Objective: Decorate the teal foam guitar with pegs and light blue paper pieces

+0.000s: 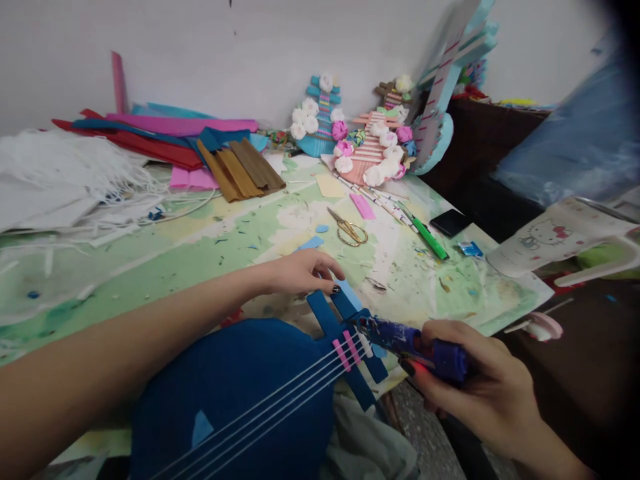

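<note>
A dark blue model lute (235,380) lies tilted at the table's near edge, with white strings along its body and crosswise pegs at its neck. My left hand (305,270) is closed at the far end of a peg (345,303), thumb and bent fingers against it. A light blue piece (350,293) shows beside that peg. In my right hand (480,387) is a purple glue gun (415,343), its nozzle at the lute's head. Pink strips (341,355) and a white one cross the strings there.
Gold-handled scissors (350,230), a green cutter (430,240) and a black phone (450,223) lie farther back. Flower-decorated model lutes (320,133) lean by the wall. Folded coloured paper (165,140) and white strands (75,160) fill the left. A white cup (555,237) stands right.
</note>
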